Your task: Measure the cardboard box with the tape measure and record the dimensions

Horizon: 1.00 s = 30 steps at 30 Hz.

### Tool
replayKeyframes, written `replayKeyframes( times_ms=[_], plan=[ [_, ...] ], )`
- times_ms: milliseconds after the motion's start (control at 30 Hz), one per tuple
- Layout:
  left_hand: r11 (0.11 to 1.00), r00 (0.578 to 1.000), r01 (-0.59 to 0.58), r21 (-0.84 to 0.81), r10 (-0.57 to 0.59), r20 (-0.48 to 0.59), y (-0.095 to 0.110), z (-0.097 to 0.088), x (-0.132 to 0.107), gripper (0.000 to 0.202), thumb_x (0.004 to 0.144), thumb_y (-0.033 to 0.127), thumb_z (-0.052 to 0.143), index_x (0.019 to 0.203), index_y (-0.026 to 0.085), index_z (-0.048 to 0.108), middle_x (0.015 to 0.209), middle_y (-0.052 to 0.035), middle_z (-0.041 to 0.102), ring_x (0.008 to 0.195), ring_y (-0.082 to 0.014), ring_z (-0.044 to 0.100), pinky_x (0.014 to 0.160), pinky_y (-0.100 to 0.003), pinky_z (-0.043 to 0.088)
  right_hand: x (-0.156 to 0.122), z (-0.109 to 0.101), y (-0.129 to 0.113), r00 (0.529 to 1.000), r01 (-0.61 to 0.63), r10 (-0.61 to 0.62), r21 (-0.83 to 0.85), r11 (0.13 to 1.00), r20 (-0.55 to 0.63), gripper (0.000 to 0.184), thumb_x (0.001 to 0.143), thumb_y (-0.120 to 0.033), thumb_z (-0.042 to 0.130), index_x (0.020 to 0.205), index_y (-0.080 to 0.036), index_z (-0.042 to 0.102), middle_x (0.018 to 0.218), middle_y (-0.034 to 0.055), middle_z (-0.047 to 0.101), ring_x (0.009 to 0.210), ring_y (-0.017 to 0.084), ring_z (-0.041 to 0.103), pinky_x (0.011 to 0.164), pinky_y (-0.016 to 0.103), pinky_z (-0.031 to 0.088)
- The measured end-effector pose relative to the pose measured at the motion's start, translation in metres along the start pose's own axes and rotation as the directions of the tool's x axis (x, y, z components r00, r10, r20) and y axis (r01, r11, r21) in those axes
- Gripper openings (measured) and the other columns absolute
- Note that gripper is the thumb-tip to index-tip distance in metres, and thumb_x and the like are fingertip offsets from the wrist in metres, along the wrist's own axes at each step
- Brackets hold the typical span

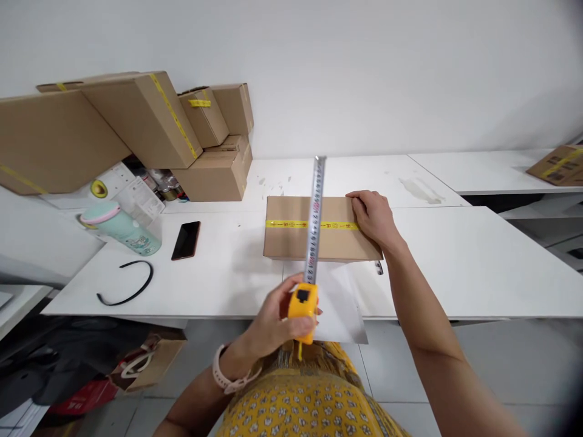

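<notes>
Yellow plastic tape measure with a printed silver blade [303,308] sits in the left hand [269,321], its fingers closed around the case at the front edge of the white desk [460,267]. The blade extends across a brown rectangular cardboard box with a yellow printed tape strip [289,243], ending past the box's far side; whether it touches cannot be told. That box lies near the middle of the desk's front edge. The right hand [377,220] rests on its far right corner, fingers bent; whether they grip cannot be told. A white paper sheet [339,306] overhangs the front edge. Toward the front left corner lies a thin black curved band [148,280].
</notes>
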<state>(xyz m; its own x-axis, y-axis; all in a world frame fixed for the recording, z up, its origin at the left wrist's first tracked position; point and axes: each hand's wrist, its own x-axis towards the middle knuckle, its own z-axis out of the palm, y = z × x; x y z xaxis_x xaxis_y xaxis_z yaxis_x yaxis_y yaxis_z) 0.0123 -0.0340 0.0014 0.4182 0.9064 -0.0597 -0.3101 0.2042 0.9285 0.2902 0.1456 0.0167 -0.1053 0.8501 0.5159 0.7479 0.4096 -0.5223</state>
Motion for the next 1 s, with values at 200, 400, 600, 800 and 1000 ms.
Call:
replayKeyframes(
  times_ms=[200, 400, 600, 800, 1000],
  plan=[
    [0.972, 0.983, 0.184, -0.145, -0.181, 0.039, -0.044, 0.028, 0.001, 0.064, 0.071, 0.039, 0.088, 0.125, 0.021, 0.058, 0.100, -0.0039, 0.061, 0.092, -0.0205, 0.067, 0.076, -0.030, 0.056, -0.003, 0.001, -0.010, 0.997, 0.080, -0.081, -0.190, 0.979, 0.003, 0.033, 0.101, -0.043, 0.036, 0.106, -0.026, 0.064, 0.106, 0.0095, 0.071, 0.100, 0.031, 0.057, 0.098, 0.051, 0.037],
    [0.965, 0.979, 0.203, -0.167, -0.196, 0.059, -0.048, 0.037, -0.004, 0.062, 0.072, 0.041, 0.088, 0.124, 0.022, 0.060, 0.102, -0.0048, 0.061, 0.093, -0.0212, 0.067, 0.080, -0.034, 0.055, -0.002, 0.002, -0.012, 0.992, 0.125, -0.116, -0.189, 0.974, 0.057, 0.037, 0.101, -0.034, 0.031, 0.119, -0.025, 0.062, 0.112, 0.0097, 0.068, 0.104, 0.030, 0.055, 0.096, 0.049, 0.039],
    [0.955, 0.981, 0.194, -0.224, -0.190, 0.039, -0.058, 0.046, -0.001, 0.061, 0.070, 0.041, 0.089, 0.120, 0.022, 0.061, 0.116, -0.0099, 0.062, 0.091, -0.0213, 0.066, 0.078, -0.034, 0.055, -0.003, 0.004, -0.009, 0.976, 0.211, -0.192, -0.224, 0.952, 0.104, 0.052, 0.101, -0.026, 0.024, 0.143, -0.032, 0.054, 0.113, 0.0113, 0.063, 0.103, 0.031, 0.052, 0.092, 0.050, 0.040],
    [0.943, 0.979, 0.203, -0.265, -0.196, 0.054, -0.063, 0.044, 0.000, 0.058, 0.069, 0.040, 0.090, 0.118, 0.024, 0.061, 0.135, -0.0120, 0.055, 0.093, -0.0210, 0.068, 0.081, -0.039, 0.058, -0.001, 0.003, -0.008, 0.967, 0.242, -0.210, -0.261, 0.934, 0.145, 0.056, 0.102, -0.025, 0.021, 0.141, -0.037, 0.059, 0.117, 0.0116, 0.059, 0.101, 0.030, 0.049, 0.093, 0.051, 0.040],
    [0.950, 0.982, 0.186, -0.250, -0.176, 0.063, -0.068, 0.040, 0.000, 0.059, 0.070, 0.041, 0.088, 0.119, 0.024, 0.061, 0.134, -0.0126, 0.055, 0.094, -0.0230, 0.069, 0.080, -0.039, 0.058, -0.001, 0.004, -0.009, 0.971, 0.226, -0.194, -0.263, 0.938, 0.142, 0.056, 0.101, -0.025, 0.024, 0.141, -0.039, 0.059, 0.116, 0.0118, 0.059, 0.102, 0.031, 0.049, 0.094, 0.052, 0.039]
  ],
)
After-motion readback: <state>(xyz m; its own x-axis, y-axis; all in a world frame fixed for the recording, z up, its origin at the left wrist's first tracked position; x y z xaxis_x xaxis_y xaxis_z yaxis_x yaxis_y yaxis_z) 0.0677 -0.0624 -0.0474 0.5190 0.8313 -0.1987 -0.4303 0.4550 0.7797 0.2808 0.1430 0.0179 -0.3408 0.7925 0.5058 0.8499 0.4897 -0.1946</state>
